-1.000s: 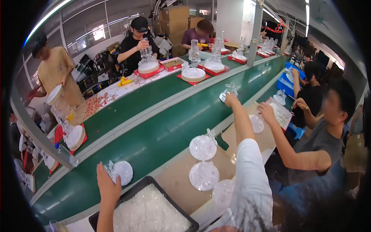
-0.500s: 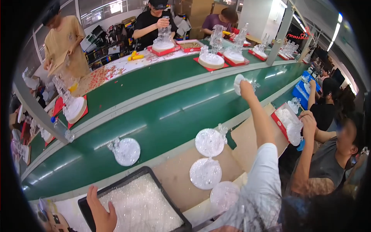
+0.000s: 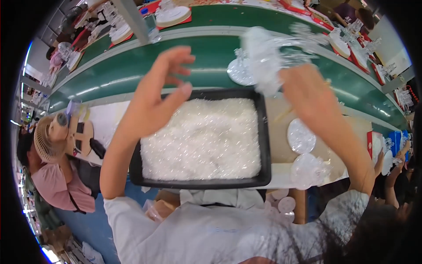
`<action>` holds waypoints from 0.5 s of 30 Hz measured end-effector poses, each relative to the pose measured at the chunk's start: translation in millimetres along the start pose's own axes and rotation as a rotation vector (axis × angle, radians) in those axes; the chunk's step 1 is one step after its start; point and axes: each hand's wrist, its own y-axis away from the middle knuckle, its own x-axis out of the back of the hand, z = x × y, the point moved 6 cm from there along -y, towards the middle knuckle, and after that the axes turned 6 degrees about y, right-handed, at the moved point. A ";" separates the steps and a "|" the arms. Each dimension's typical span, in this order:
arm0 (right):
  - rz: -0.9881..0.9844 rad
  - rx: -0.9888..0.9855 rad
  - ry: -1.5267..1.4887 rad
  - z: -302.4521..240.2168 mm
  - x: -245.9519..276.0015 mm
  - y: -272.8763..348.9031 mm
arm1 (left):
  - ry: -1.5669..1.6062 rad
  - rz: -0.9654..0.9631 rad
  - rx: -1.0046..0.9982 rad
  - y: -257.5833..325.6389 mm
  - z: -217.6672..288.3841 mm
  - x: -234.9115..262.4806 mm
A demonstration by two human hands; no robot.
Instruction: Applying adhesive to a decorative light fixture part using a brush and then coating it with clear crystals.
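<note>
My right hand [image 3: 305, 86] grips a white round base with clear plastic pieces [image 3: 261, 55] on it; the base is tipped on edge and smeared by motion. My left hand [image 3: 160, 97] hovers over the left side of a black tray [image 3: 266, 147], its fingers apart and nothing in them. White glittering loose material [image 3: 202, 141] fills the tray. Beside the tray's right side lie a white sparkly disc [image 3: 301, 135] and, nearer to me, another disc [image 3: 307, 169]. A further round base [image 3: 241, 71] with clear parts rests on the belt beyond the tray.
A green conveyor belt [image 3: 206, 57] runs past the bench, with a metal post [image 3: 134, 20] at far left. Round bases on red boxes line the far side. On the left are a beige fan [image 3: 43, 136] and a seated person. Co-workers' hands and a red box [image 3: 373, 144] are at right.
The view has swung down and left onto the tray. My right hand has come back from over the belt, bringing the white base close to the tray. My left hand has risen above the tray.
</note>
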 end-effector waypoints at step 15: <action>-0.195 0.425 -0.468 -204.9 -61.7 -14.5 | -0.367 -0.051 0.226 104.0 -53.6 21.5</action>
